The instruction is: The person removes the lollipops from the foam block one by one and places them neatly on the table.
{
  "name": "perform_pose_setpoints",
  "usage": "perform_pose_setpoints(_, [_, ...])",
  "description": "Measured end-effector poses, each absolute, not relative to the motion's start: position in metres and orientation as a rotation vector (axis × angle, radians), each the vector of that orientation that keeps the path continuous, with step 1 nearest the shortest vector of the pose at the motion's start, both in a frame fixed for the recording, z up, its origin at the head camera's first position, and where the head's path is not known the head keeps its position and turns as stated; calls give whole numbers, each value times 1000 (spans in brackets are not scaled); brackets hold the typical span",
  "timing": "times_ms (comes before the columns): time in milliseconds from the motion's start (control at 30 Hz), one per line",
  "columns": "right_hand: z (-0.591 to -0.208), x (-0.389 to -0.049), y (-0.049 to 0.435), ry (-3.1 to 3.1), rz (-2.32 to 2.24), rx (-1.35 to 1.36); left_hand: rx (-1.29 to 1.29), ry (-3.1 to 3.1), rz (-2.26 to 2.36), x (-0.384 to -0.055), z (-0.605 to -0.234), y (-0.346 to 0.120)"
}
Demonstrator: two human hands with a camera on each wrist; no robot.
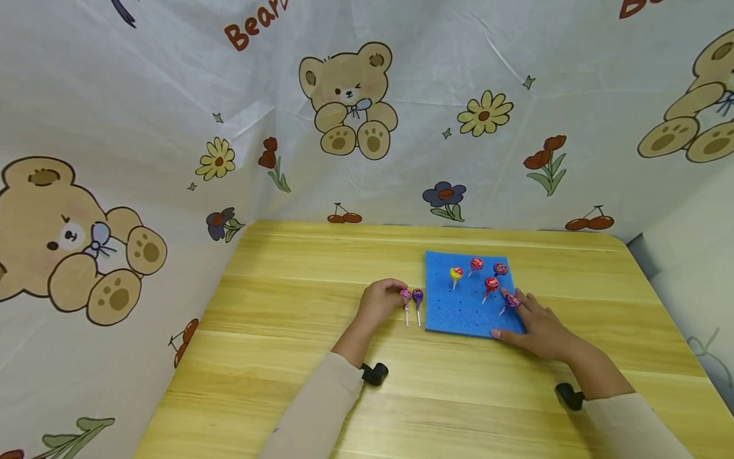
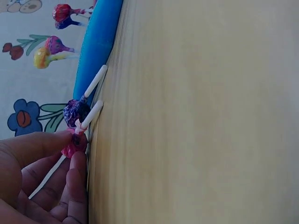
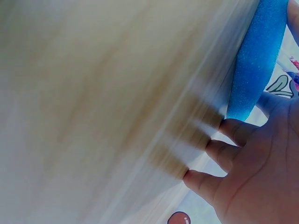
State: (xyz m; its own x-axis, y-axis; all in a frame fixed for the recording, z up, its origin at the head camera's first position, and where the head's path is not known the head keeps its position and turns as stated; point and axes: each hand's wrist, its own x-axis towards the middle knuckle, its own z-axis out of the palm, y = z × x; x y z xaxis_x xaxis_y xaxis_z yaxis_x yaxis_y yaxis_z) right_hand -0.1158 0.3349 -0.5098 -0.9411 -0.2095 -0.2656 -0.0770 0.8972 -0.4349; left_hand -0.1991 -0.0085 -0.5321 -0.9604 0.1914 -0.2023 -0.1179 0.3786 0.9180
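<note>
In the head view my left hand [image 1: 381, 301] pinches a pink lollipop [image 1: 406, 295] by its wrapped head; the stick points toward me. Right beside it lies a purple lollipop [image 1: 417, 296], just left of the blue foam board [image 1: 453, 319]. The left wrist view shows thumb and fingertips on the pink lollipop [image 2: 74, 145], its head touching or nearly touching the purple lollipop [image 2: 76, 112]. My right hand [image 1: 541, 328] rests with spread fingers on the board's right edge, next to a purple-and-pink lollipop [image 1: 512, 301]. In the right wrist view, fingertips of the right hand [image 3: 257, 163] touch the table.
Several lollipops stand in the board, among them a yellow one [image 1: 455, 274], two red ones [image 1: 476, 264] and a dark one [image 1: 501, 269]. Small holes dot the foam. The wooden table [image 1: 287, 331] meets a bear-print cloth [image 1: 401, 178] behind and at the left.
</note>
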Motion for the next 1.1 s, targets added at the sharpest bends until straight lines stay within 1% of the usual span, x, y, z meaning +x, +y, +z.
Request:
perform_pose_setpoints(600, [-510,-117,336,2750,-628,-212,49,2356,1648,-198,-532,-10])
perform_pose_setpoints(900, [-512,-116,336,2738,-644,-202,-16,2190,1887,-200,-531,-18])
perform_pose_setpoints(1100, [-511,-115,337,2755,-638,-223,44,2110,1995,-199,-523,-20])
